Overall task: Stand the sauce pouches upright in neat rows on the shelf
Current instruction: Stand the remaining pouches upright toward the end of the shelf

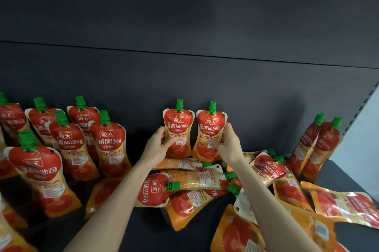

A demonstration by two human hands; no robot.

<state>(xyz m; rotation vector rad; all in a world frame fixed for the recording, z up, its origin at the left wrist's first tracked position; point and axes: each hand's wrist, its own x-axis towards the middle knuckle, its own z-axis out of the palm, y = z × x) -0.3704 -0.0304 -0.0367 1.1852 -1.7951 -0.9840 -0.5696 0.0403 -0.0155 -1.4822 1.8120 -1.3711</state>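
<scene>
In the head view, the left hand (158, 145) clasps one upright pouch (178, 128) by its left edge, thumb across the front; the right hand (226, 144) clasps a second pouch (209, 130) just beside it. Both pouches stand against the dark back panel (184, 79). A loose pile (196, 182) lies below on the black shelf (143, 229); rows (67, 141) stand left.
</scene>
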